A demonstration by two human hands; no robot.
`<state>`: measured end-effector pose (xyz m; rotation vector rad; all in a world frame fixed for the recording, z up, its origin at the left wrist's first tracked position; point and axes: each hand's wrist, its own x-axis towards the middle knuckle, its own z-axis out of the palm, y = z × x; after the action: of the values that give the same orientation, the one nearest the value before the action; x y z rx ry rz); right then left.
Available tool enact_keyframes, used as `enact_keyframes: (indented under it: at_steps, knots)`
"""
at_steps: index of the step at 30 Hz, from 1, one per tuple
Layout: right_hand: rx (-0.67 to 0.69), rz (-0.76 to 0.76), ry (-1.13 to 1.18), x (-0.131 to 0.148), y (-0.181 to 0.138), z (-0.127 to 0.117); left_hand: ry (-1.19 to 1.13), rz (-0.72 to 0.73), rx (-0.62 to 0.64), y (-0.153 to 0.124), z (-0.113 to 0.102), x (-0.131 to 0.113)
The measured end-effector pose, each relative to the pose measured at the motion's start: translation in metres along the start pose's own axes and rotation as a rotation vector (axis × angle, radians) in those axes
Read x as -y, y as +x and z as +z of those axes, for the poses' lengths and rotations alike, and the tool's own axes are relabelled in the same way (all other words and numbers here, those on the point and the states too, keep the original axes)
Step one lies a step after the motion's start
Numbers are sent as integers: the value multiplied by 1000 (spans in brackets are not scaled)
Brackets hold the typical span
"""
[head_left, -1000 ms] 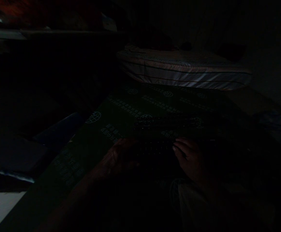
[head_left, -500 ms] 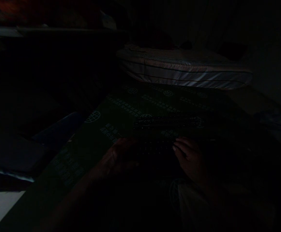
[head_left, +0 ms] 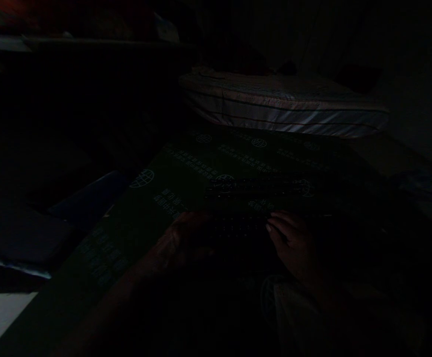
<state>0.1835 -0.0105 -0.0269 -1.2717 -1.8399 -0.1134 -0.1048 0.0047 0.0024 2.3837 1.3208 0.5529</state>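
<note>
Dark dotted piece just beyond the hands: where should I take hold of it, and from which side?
Probably its left end, coming from the left with the left hand, which is nearest. The dark dotted piece looks long and narrow across the green surface; that end shows against it, while the right end fades into darkness.

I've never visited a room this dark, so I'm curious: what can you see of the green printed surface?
The green surface looks flat, its material uncertain, patterned with pale globe outlines and lines of characters. Its left edge runs diagonally from the lower left; striped padding lies along its far end. The left hand and right hand are over it, either side of a dark speckled item; whether they touch the surface is unclear. Its near and right parts fade into shadow.
</note>
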Motion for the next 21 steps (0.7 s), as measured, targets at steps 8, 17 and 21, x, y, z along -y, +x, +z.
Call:
enact_keyframes:
  at_steps: [8,17,21]
  knots:
    - [18,19,3,0,1,-1,-9,-70,76,1,1,7]
    - [6,12,23,0,0,-1,-27,-119,63,-1,0,-2]
    - [10,25,48,0,0,-1,-24,-128,56,-1,0,-2]
